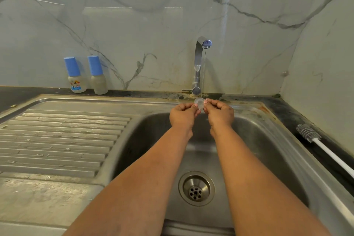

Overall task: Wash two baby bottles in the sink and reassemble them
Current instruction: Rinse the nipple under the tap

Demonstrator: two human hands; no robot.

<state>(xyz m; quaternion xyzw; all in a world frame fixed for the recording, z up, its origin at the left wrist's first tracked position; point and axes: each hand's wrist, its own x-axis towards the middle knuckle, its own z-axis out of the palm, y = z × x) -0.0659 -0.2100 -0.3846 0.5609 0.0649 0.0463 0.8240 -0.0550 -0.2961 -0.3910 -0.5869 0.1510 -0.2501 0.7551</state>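
Observation:
A small clear silicone teat [199, 102] sits under the thin stream from the tap [199, 63], over the far end of the sink basin [254, 140]. My left hand [183, 114] pinches its left edge and my right hand [219, 112] pinches its right edge. Two baby bottles with blue caps stand upright on the dark counter against the wall: one with a printed label [75, 75] and a plain one [97, 75] beside it.
A ribbed steel drainboard [57, 140] lies left of the basin. The drain strainer [196, 188] is in the basin floor. A grey bottle brush with a white handle [314, 138] lies along the right counter. Marble wall behind.

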